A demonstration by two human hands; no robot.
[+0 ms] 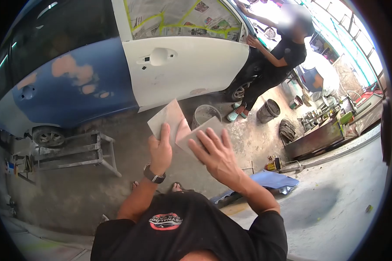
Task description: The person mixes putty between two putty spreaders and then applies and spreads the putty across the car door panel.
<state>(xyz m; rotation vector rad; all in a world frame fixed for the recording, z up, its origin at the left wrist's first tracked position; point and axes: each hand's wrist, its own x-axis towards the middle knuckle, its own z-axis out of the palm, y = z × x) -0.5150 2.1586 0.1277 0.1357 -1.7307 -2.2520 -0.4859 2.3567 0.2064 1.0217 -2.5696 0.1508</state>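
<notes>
A pale grey and pinkish sheet [165, 118], like paper and creased near its middle, is held up in front of my body. My left hand [162, 150], with a dark watch on the wrist, grips its left part, thumb on top and the other fingers hidden underneath. Over the sheet's right part lies my right hand [217, 156], back up, fingers somewhat apart on the surface; its thumb is hidden. Beyond the sheet stands a car with a white door [191, 65], a blue patched panel [104, 78] and a window masked with newspaper [183, 19].
At the upper right, a person [287, 54] touches the car. Buckets [268, 111] stand on the floor, one partly behind the sheet. A low metal stand [101, 150] is at left; a blue panel [265, 180] lies at right, near a metal bench [313, 139] with clutter.
</notes>
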